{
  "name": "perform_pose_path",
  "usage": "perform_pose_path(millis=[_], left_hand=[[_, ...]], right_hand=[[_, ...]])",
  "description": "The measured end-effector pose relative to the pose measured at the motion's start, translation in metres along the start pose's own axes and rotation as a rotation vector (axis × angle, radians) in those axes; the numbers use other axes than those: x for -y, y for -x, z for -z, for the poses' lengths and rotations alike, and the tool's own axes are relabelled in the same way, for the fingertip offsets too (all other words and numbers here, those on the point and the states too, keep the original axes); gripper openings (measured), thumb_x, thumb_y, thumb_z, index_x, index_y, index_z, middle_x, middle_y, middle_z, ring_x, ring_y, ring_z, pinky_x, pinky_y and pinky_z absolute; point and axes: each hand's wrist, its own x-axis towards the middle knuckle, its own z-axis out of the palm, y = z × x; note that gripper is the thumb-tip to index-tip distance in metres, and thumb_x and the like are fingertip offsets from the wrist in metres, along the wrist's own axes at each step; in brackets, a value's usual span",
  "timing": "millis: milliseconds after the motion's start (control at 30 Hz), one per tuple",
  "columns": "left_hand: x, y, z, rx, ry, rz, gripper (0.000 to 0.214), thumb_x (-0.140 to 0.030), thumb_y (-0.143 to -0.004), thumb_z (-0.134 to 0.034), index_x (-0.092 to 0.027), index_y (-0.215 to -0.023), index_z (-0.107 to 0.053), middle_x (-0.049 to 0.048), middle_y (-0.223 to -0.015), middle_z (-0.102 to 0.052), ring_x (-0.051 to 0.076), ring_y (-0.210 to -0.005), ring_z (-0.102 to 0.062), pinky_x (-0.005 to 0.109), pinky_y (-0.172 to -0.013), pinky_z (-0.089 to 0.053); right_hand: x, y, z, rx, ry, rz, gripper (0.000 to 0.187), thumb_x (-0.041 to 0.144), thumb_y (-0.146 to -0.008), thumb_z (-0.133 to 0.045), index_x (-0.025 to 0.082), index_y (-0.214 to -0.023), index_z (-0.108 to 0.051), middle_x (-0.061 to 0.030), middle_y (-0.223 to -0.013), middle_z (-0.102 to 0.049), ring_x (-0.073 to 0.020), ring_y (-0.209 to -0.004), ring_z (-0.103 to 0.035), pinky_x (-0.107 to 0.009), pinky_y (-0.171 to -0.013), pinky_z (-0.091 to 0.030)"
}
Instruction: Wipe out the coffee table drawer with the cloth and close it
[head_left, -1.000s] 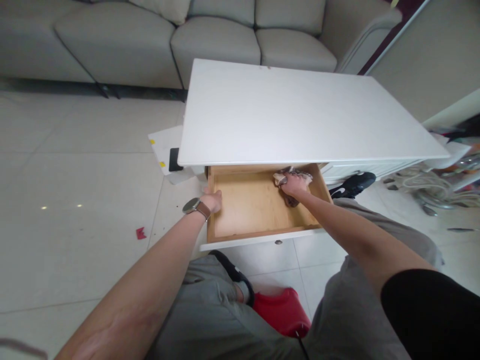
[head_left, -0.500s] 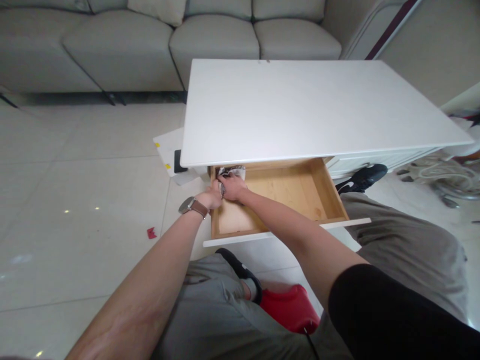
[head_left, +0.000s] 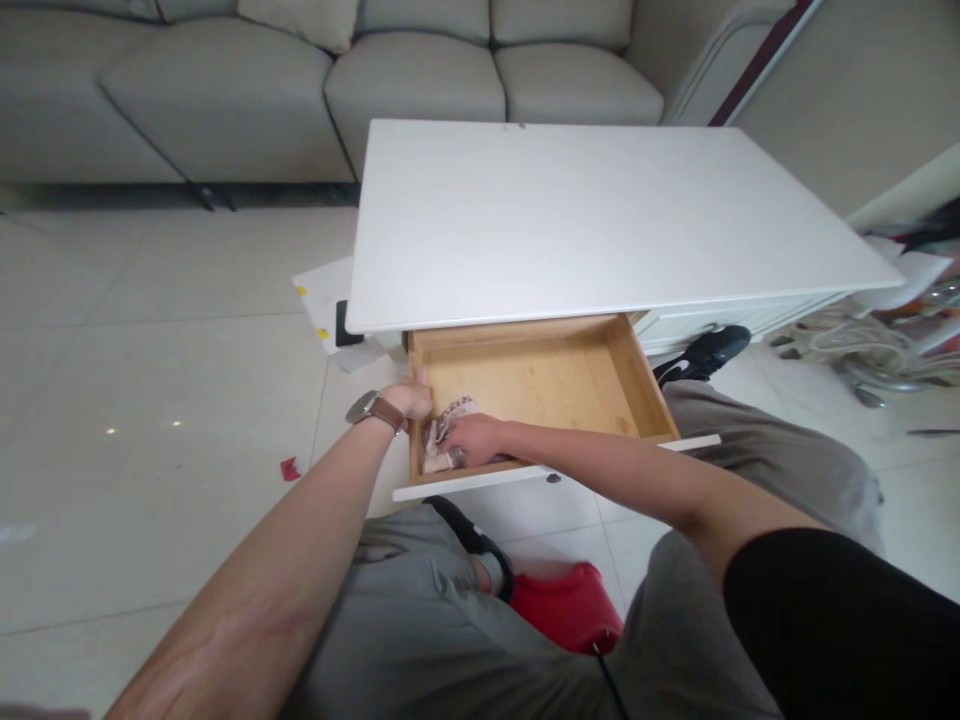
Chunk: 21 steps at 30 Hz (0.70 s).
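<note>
A wooden drawer with a white front is pulled out from under the white table top. My left hand, with a watch on the wrist, is wrapped over the drawer's left side wall. Down in the drawer's front left corner, my right hand presses a crumpled patterned cloth against the bottom. Part of the cloth is hidden beneath the fingers.
A grey sofa stands behind the table. Red plastic lies on the floor between my legs. A white sheet with a black item lies left of the table. Coiled hoses and clutter are at the right.
My right hand has slid the cloth from the drawer's back left corner to its front left corner. My left hand stays on the left side wall. The view has shifted slightly.
</note>
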Motion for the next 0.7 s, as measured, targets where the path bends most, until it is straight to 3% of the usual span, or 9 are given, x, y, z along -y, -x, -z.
perform_pose_path(millis=[200, 367, 533, 633, 700], left_hand=[[-0.003, 0.002, -0.004, -0.003, 0.015, 0.019, 0.091, -0.032, -0.093, -0.062, -0.020, -0.173, -0.021, 0.0292, -0.172, -0.029, 0.032, -0.094, -0.078, 0.032, -0.058, -0.063], [-0.001, -0.001, -0.006, 0.002, -0.010, 0.012, 0.085, -0.024, -0.090, -0.056, -0.016, -0.169, -0.027, 0.0290, -0.166, -0.038, 0.033, -0.101, -0.075, 0.031, -0.060, -0.063], [0.000, -0.004, -0.007, -0.028, -0.030, 0.025, 0.085, -0.023, -0.090, -0.056, -0.014, -0.169, -0.028, 0.0298, -0.169, -0.032, 0.035, -0.102, -0.075, 0.033, -0.062, -0.063], [0.001, -0.007, -0.008, -0.046, -0.058, 0.018, 0.085, -0.024, -0.091, -0.056, -0.014, -0.170, -0.027, 0.0292, -0.172, -0.027, 0.039, -0.117, -0.070, 0.033, -0.064, -0.063], [0.002, -0.010, -0.009, -0.054, -0.073, -0.005, 0.083, -0.026, -0.092, -0.056, -0.013, -0.169, -0.028, 0.0295, -0.170, -0.033, 0.039, -0.120, -0.069, 0.033, -0.065, -0.063]], right_hand=[[-0.004, 0.008, 0.005, 0.178, -0.021, 0.122, 0.048, 0.016, -0.085, -0.068, 0.024, -0.132, -0.078, -0.0074, -0.129, -0.078, -0.0277, -0.123, -0.068, -0.037, -0.102, -0.052], [-0.022, 0.027, 0.010, 0.278, 0.022, 0.110, 0.062, 0.012, -0.081, -0.071, 0.029, -0.141, -0.072, -0.0017, -0.147, -0.069, -0.0288, -0.133, -0.060, -0.037, -0.103, -0.051], [-0.027, 0.050, 0.002, 0.131, 0.022, 0.075, 0.049, 0.024, -0.089, -0.069, 0.027, -0.138, -0.072, -0.0041, -0.160, -0.058, -0.0320, -0.135, -0.057, -0.043, -0.107, -0.050], [-0.024, 0.044, -0.002, 0.014, 0.039, -0.081, 0.046, 0.035, -0.093, -0.068, 0.028, -0.139, -0.071, -0.0082, -0.156, -0.058, -0.0353, -0.131, -0.057, -0.046, -0.099, -0.054], [-0.020, 0.032, -0.003, -0.054, 0.042, -0.218, 0.045, 0.041, -0.095, -0.067, 0.027, -0.138, -0.070, -0.0108, -0.150, -0.059, -0.0359, -0.127, -0.059, -0.047, -0.097, -0.054]])
